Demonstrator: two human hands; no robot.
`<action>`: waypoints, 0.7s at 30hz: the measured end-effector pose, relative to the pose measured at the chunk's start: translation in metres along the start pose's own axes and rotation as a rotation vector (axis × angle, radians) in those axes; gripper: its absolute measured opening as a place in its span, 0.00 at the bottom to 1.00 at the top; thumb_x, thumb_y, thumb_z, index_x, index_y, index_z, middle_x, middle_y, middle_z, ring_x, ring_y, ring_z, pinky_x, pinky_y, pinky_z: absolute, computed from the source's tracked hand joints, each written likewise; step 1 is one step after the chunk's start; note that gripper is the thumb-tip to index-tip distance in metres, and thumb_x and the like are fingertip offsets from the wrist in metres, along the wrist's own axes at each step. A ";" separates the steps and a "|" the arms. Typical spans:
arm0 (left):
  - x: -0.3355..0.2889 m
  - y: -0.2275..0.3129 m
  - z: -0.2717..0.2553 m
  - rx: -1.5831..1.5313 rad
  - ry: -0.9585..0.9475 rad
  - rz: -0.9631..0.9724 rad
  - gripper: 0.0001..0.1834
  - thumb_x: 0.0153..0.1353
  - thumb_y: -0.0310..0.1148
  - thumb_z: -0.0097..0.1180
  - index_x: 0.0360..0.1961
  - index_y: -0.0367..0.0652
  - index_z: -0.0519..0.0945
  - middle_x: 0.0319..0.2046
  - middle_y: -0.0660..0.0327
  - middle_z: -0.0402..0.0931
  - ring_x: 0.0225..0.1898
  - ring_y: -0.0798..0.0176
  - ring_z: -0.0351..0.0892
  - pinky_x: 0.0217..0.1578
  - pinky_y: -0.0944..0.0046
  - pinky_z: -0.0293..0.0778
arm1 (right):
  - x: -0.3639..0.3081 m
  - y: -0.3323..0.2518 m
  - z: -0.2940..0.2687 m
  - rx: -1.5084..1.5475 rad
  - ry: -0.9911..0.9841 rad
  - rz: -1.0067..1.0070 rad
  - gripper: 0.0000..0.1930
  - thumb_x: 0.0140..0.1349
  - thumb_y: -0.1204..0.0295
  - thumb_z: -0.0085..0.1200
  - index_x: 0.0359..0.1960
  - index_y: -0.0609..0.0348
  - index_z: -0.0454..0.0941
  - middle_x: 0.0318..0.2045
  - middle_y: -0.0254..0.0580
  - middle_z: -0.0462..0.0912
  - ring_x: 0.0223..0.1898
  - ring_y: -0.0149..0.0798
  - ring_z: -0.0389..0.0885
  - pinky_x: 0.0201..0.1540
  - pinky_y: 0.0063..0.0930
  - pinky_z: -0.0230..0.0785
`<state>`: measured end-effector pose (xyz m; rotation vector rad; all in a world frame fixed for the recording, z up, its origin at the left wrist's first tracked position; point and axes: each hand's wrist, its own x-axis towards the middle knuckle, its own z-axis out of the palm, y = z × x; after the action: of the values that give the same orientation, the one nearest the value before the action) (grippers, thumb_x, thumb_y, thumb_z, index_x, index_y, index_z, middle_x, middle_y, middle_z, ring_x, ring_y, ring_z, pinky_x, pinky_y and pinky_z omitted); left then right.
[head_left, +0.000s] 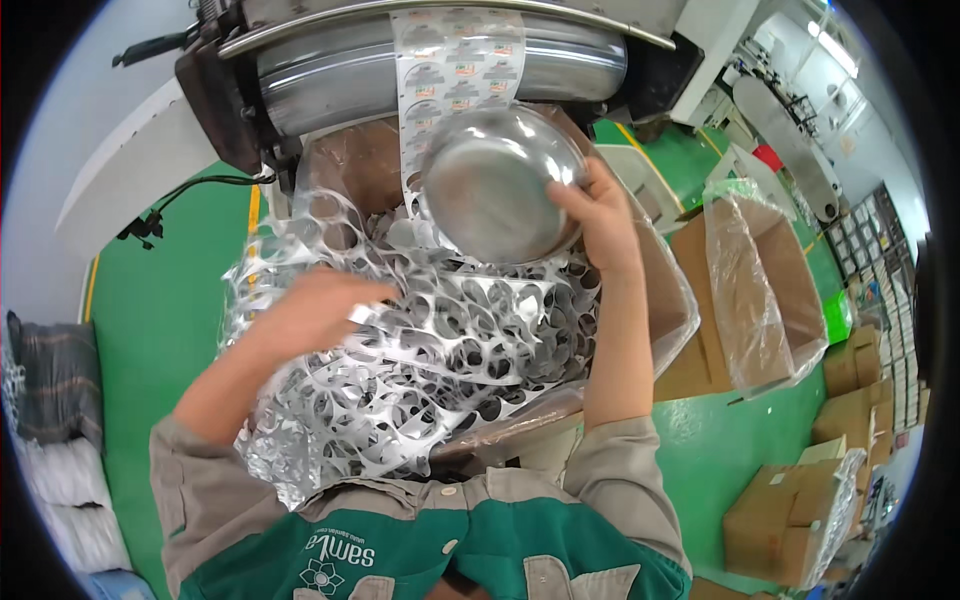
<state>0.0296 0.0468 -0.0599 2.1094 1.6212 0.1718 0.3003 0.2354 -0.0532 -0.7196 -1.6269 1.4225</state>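
My right hand (605, 220) grips the metal bowl (500, 195) by its right rim, above the foil scrap (450, 320). I judge the bowl light, stiff, maybe slippery; the rim suits best. My left hand (322, 308) is blurred; I cannot tell its grip.

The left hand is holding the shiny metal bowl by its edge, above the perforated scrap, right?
Not quite: the head view shows the right hand holding the shiny metal bowl by its edge, above the perforated scrap.
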 end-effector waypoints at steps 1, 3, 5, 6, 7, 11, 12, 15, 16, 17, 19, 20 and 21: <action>-0.016 -0.002 -0.011 -0.094 0.162 0.038 0.32 0.40 0.24 0.57 0.53 0.45 0.73 0.45 0.51 0.76 0.49 0.55 0.74 0.55 0.57 0.62 | -0.002 0.000 -0.001 0.346 -0.046 -0.080 0.15 0.54 0.67 0.59 0.39 0.60 0.71 0.34 0.34 0.79 0.33 0.27 0.77 0.37 0.24 0.71; -0.047 -0.004 -0.035 -0.187 0.254 0.020 0.28 0.37 0.22 0.54 0.47 0.40 0.76 0.44 0.53 0.77 0.48 0.54 0.75 0.48 0.58 0.69 | -0.003 0.022 0.001 0.701 -0.318 0.005 0.19 0.56 0.65 0.58 0.46 0.60 0.69 0.41 0.35 0.78 0.40 0.29 0.77 0.43 0.26 0.71; -0.079 -0.014 -0.059 -0.375 0.393 0.072 0.24 0.42 0.19 0.47 0.45 0.38 0.77 0.40 0.59 0.78 0.39 0.60 0.77 0.37 0.62 0.71 | 0.004 0.058 0.003 0.344 -0.480 0.296 0.29 0.56 0.59 0.57 0.55 0.61 0.65 0.45 0.39 0.76 0.48 0.32 0.73 0.52 0.29 0.65; -0.093 -0.027 -0.063 -0.439 0.452 -0.049 0.23 0.44 0.20 0.46 0.45 0.38 0.77 0.39 0.60 0.78 0.37 0.64 0.76 0.35 0.65 0.70 | 0.013 0.076 -0.004 -0.397 -0.477 0.369 0.32 0.53 0.57 0.58 0.56 0.64 0.65 0.48 0.46 0.76 0.52 0.37 0.72 0.56 0.32 0.62; -0.105 -0.043 -0.067 -0.505 0.505 -0.158 0.21 0.46 0.20 0.45 0.45 0.38 0.77 0.37 0.62 0.77 0.35 0.68 0.74 0.33 0.69 0.68 | 0.016 0.131 -0.019 -0.780 -0.290 0.407 0.35 0.49 0.55 0.60 0.55 0.65 0.67 0.50 0.54 0.74 0.57 0.45 0.69 0.58 0.35 0.60; -0.108 -0.072 -0.038 -0.591 0.540 -0.353 0.18 0.54 0.21 0.40 0.44 0.39 0.77 0.33 0.66 0.74 0.28 0.78 0.67 0.28 0.77 0.62 | 0.011 0.150 -0.026 -1.441 -0.364 0.376 0.31 0.42 0.54 0.64 0.45 0.64 0.74 0.43 0.55 0.78 0.49 0.54 0.75 0.51 0.38 0.68; -0.104 -0.067 -0.033 -0.624 0.611 -0.329 0.17 0.54 0.21 0.40 0.44 0.39 0.77 0.31 0.67 0.74 0.28 0.77 0.68 0.27 0.77 0.63 | 0.012 0.143 -0.031 -1.499 -0.362 0.344 0.30 0.42 0.55 0.64 0.43 0.64 0.74 0.42 0.55 0.79 0.47 0.54 0.76 0.49 0.38 0.69; -0.104 -0.063 -0.023 -0.716 0.664 -0.291 0.17 0.54 0.21 0.41 0.43 0.39 0.77 0.29 0.68 0.74 0.28 0.76 0.68 0.27 0.77 0.62 | 0.011 0.079 -0.043 -1.262 -0.300 -0.001 0.20 0.44 0.61 0.63 0.36 0.62 0.77 0.37 0.48 0.81 0.41 0.44 0.79 0.44 0.33 0.72; -0.106 -0.059 -0.021 -0.730 0.666 -0.284 0.17 0.53 0.20 0.42 0.43 0.39 0.77 0.29 0.67 0.74 0.28 0.76 0.68 0.27 0.77 0.63 | 0.010 0.046 -0.038 -0.909 -0.276 0.115 0.18 0.47 0.63 0.61 0.37 0.61 0.76 0.37 0.45 0.81 0.40 0.39 0.79 0.44 0.31 0.72; -0.108 -0.054 -0.021 -0.738 0.666 -0.275 0.17 0.53 0.20 0.42 0.43 0.39 0.77 0.29 0.67 0.74 0.29 0.76 0.69 0.28 0.77 0.63 | 0.006 0.024 -0.033 -0.549 -0.244 0.225 0.16 0.49 0.66 0.59 0.39 0.60 0.75 0.37 0.41 0.81 0.40 0.35 0.79 0.44 0.29 0.71; -0.116 -0.047 -0.025 -0.740 0.683 -0.235 0.17 0.51 0.20 0.43 0.42 0.38 0.77 0.29 0.66 0.74 0.29 0.76 0.69 0.28 0.77 0.63 | 0.002 0.022 -0.019 0.279 -0.216 0.090 0.17 0.54 0.66 0.58 0.44 0.59 0.72 0.39 0.36 0.79 0.43 0.31 0.77 0.46 0.29 0.70; -0.124 -0.044 -0.024 -0.741 0.712 -0.203 0.17 0.50 0.20 0.43 0.42 0.38 0.77 0.29 0.65 0.75 0.29 0.75 0.70 0.28 0.77 0.64 | 0.004 0.027 -0.007 0.529 -0.248 0.031 0.21 0.56 0.62 0.58 0.48 0.58 0.69 0.43 0.36 0.78 0.45 0.33 0.76 0.48 0.30 0.70; -0.133 -0.039 -0.023 -0.740 0.738 -0.173 0.17 0.49 0.20 0.44 0.41 0.37 0.77 0.29 0.65 0.75 0.29 0.75 0.70 0.28 0.77 0.64 | 0.003 0.029 0.011 0.663 -0.296 0.016 0.23 0.56 0.59 0.58 0.49 0.58 0.69 0.45 0.36 0.77 0.46 0.32 0.75 0.49 0.31 0.69</action>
<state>-0.0528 -0.0642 -0.0323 1.3724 1.7081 1.3830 0.2863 0.2384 -0.0808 -0.1414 -1.2249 2.0002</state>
